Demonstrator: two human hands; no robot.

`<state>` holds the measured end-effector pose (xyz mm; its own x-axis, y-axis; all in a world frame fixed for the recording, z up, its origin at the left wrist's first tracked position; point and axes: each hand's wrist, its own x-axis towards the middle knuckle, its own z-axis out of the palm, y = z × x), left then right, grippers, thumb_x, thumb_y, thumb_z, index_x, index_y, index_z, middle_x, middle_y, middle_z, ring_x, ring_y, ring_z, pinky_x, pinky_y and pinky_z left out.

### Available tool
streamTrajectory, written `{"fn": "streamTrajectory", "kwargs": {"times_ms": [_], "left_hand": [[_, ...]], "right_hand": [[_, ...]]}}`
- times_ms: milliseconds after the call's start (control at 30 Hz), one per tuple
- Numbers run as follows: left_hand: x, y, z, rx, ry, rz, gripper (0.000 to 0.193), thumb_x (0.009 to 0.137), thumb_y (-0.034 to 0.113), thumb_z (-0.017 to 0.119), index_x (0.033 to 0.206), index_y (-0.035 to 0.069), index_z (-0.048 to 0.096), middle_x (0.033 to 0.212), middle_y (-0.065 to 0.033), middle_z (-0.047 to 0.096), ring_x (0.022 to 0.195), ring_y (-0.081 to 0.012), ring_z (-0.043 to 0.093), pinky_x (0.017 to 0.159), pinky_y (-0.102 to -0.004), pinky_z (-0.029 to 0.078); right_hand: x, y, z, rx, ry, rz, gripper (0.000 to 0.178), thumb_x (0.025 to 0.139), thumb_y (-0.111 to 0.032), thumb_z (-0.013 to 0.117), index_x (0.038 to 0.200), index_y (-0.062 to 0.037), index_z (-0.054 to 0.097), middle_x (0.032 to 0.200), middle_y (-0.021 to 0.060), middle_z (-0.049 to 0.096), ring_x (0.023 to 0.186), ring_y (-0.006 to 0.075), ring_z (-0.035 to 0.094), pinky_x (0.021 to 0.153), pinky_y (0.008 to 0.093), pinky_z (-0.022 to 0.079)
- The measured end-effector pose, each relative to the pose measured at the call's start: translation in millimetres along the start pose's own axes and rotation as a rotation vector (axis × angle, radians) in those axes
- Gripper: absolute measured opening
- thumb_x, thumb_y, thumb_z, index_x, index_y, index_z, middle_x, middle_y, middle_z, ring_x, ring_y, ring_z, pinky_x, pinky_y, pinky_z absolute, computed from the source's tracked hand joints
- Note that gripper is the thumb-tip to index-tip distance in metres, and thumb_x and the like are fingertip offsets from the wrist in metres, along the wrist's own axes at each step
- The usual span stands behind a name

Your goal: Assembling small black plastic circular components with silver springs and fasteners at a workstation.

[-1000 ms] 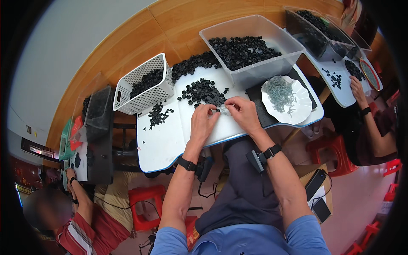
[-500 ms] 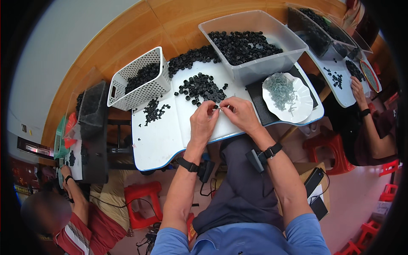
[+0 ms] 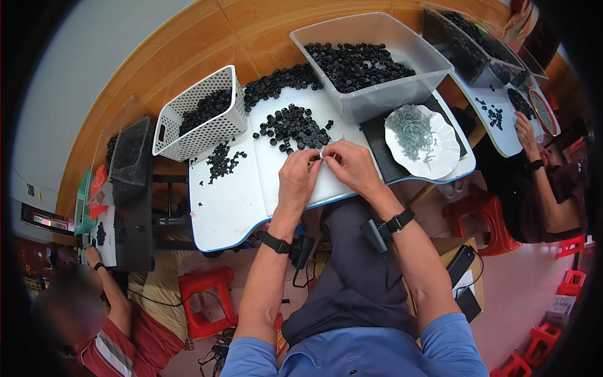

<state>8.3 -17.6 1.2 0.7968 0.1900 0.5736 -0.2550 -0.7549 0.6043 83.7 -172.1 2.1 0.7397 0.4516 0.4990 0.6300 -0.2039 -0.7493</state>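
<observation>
On the white board at its near edge, the left hand and right hand meet fingertip to fingertip, both pinched on one small pale piece between them. It looks light, stiff and easy to drop, so a thumb-and-forefinger pinch at its ends seems best. It is too small to tell its long axis or which way it points. Just beyond lies a heap of black caps; to the right stands a white dish of grey-green bits.
</observation>
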Motion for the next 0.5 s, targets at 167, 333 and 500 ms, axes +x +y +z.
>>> {"fn": "streamTrajectory", "kwargs": {"times_ms": [167, 333, 500], "left_hand": [[0.4, -3.6, 1.8, 0.039, 0.000, 0.042, 0.021, 0.085, 0.000, 0.079, 0.104, 0.002, 0.070, 0.091, -0.0114, 0.070, 0.078, -0.0262, 0.069, 0.069, -0.0369, 0.057], [-0.5, -5.8, 1.0, 0.054, -0.010, 0.068, 0.021, 0.085, 0.001, 0.080, 0.104, 0.002, 0.072, 0.092, -0.0105, 0.071, 0.075, -0.0221, 0.070, 0.068, -0.0330, 0.058], [0.4, 0.0, -0.5, -0.037, -0.006, -0.029, 0.020, 0.086, 0.000, 0.078, 0.105, 0.002, 0.071, 0.091, -0.0124, 0.071, 0.079, -0.0281, 0.069, 0.071, -0.0380, 0.057]], "right_hand": [[-0.3, 0.3, -0.7, -0.018, 0.004, -0.008, 0.009, 0.087, -0.008, 0.071, 0.094, -0.0045, 0.073, 0.089, 0.0124, 0.074, 0.076, 0.0302, 0.072, 0.069, 0.0387, 0.057], [0.4, -0.5, 0.6, -0.028, 0.003, -0.027, 0.008, 0.087, -0.008, 0.072, 0.094, -0.0042, 0.074, 0.089, 0.0125, 0.074, 0.076, 0.0307, 0.072, 0.069, 0.0386, 0.057], [4.6, 1.2, -2.1, 0.121, -0.046, 0.094, 0.013, 0.088, -0.010, 0.074, 0.097, -0.0017, 0.076, 0.087, 0.0121, 0.075, 0.074, 0.0243, 0.072, 0.069, 0.0347, 0.057]]}}
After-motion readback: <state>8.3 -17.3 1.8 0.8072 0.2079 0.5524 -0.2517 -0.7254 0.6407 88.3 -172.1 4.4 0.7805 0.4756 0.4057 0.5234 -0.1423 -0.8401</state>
